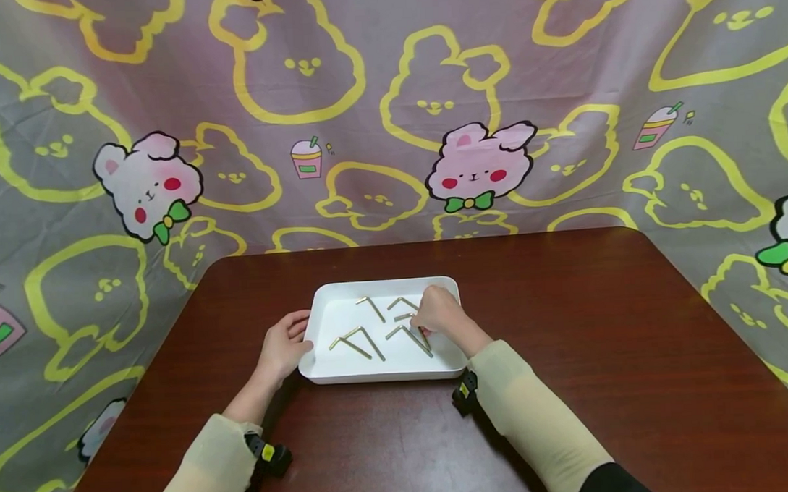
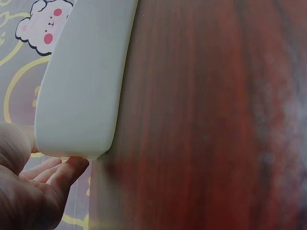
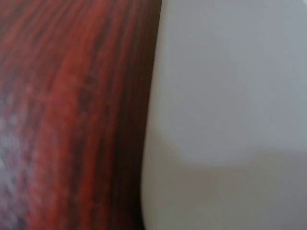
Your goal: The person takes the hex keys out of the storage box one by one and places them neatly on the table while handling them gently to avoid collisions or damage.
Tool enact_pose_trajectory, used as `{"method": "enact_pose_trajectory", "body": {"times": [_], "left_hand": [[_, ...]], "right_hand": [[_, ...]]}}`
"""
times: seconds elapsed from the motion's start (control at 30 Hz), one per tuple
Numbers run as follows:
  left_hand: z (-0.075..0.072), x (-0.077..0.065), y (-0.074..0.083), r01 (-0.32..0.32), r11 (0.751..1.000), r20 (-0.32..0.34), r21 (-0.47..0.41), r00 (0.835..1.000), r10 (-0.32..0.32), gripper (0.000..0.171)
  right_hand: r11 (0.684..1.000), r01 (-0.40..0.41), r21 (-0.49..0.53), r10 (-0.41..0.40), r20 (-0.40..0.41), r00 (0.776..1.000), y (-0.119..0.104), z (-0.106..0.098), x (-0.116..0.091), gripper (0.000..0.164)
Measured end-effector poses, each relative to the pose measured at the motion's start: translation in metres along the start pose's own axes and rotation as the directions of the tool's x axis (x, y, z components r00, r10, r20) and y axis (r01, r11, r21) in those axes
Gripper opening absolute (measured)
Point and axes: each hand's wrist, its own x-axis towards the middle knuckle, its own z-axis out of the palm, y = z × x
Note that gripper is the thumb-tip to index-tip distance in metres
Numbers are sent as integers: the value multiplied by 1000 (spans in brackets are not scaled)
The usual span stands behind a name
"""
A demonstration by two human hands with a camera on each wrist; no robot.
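A white tray [image 1: 385,369] lies on the table, holding several L-shaped, brass-coloured metal rods [image 1: 374,341] that resemble hex keys. My left hand [image 1: 282,348] grips the tray's left end, thumb at the rim and fingers against the outer wall. The left wrist view shows that hand [image 2: 36,187] below the tray's end wall [image 2: 86,96]. Over the tray's right part, my right hand [image 1: 440,311] has curled fingers and pinches an L-shaped rod [image 1: 425,338], partly hidden by the hand. Only the tray's side [image 3: 225,96] and the table appear in the right wrist view; the right hand is out of it.
The dark reddish-brown wooden table [image 1: 566,327] extends around the tray. Behind it and at both sides hangs a patterned cloth [image 1: 375,80] with cartoon animals. A black wrist camera [image 1: 271,454] sits at the left sleeve, and another camera [image 1: 465,394] at the right.
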Motion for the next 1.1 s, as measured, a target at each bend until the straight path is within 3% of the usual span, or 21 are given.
{"method": "enact_pose_trajectory", "body": {"times": [1.1], "left_hand": [[0, -1, 1, -4, 1000, -3, -8, 1000, 4, 55]], "right_hand": [[986, 79, 145, -68, -77, 995, 0, -8, 0, 21]]}}
